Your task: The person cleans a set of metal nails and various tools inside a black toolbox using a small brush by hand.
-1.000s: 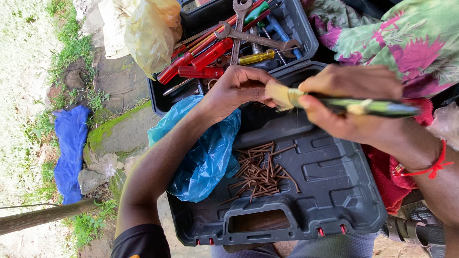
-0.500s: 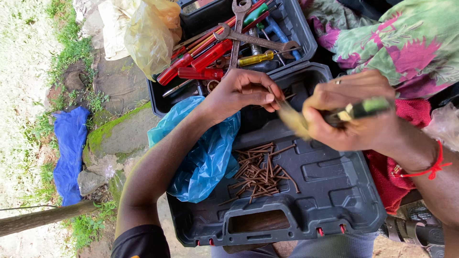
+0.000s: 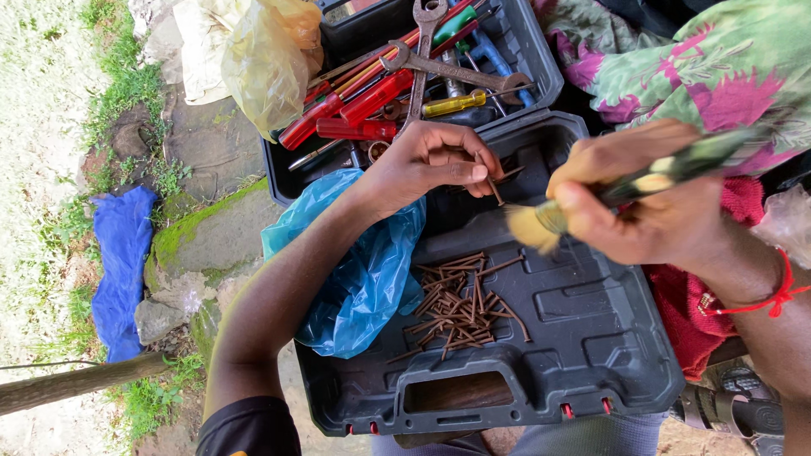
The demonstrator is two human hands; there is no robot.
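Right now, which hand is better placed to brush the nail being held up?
The right hand: it grips the paintbrush, bristles just beside the nail. The left hand is busy pinching that nail over the black case lid.

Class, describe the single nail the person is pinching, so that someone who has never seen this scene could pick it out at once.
Start at the open black tool case on the person's lap, with a heap of rusty nails on its lid. Above that heap, the left hand pinches one rusty nail at its fingertips, beside the paintbrush in the right hand. It alone is lifted off the lid; the others lie loose.
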